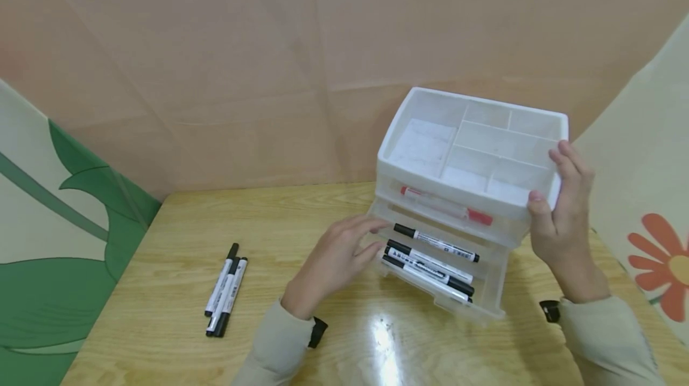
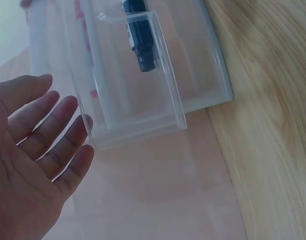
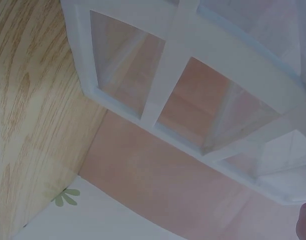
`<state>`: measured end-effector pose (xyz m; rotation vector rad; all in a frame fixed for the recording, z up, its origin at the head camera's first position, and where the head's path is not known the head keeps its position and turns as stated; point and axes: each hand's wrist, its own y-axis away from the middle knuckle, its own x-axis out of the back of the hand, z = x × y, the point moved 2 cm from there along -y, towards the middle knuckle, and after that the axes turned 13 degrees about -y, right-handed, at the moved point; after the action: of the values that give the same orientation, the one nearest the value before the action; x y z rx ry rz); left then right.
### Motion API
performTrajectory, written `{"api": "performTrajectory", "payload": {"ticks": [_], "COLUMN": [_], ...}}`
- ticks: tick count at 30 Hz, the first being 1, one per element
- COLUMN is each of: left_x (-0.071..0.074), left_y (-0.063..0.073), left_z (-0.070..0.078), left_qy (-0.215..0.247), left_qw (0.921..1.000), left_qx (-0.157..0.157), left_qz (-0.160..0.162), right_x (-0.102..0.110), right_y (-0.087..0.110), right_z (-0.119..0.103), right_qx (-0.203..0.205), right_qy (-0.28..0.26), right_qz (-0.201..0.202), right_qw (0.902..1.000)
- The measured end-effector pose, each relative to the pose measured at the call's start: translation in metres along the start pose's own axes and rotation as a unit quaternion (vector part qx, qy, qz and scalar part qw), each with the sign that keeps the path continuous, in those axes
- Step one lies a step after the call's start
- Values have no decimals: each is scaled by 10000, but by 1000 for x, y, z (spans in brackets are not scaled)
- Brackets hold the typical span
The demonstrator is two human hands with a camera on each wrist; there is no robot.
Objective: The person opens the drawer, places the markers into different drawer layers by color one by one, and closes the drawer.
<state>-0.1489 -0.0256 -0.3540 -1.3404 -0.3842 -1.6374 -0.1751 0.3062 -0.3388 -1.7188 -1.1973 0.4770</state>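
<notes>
A clear plastic drawer (image 1: pixel 498 283) stands pulled out of a white storage box (image 1: pixel 558 125). Several black-capped markers (image 1: pixel 430 271) lie across its bottom. Behind the translucent front of the drawer above shows a red marker (image 1: pixel 447 205). My left hand (image 1: pixel 336 254) is at the left end of the pulled-out drawer, its spread, slightly bent fingers right at the wall and nothing held; the left wrist view shows its palm (image 2: pixel 23 185). At the box's top right corner, my right hand (image 1: pixel 565 218) grips the tray rim, thumb in front and fingers further back along the side.
Left on the wooden table (image 1: pixel 301 212) is a small bunch of black-and-white markers (image 1: pixel 226 291). The box's top tray has several compartments. A beige cloth backdrop (image 1: pixel 242 75) hangs behind, with printed panels on both sides. The right wrist view shows the box's side frame (image 3: pixel 162 90).
</notes>
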Motion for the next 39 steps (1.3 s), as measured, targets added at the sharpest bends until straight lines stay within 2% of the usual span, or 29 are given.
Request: {"api": "performTrajectory", "payload": {"ticks": [16,29,39], "left_x": [12,16,18], "left_y": [22,34,43], "left_z": [-16,-25,-32], "left_qy": [91,120,29], "left_qw": [9993,9989,9981], "left_qx": [338,408,578], "left_qz": [87,199,213], "right_x": [-1,-3,6], "right_y": [0,-2,0], "right_z": [1,-5,-2], "right_qx": [47,-10,-140], "right_qy": [-11,32,248], "right_qz": [102,126,-299], "right_qw": [9999,9999,9991]}}
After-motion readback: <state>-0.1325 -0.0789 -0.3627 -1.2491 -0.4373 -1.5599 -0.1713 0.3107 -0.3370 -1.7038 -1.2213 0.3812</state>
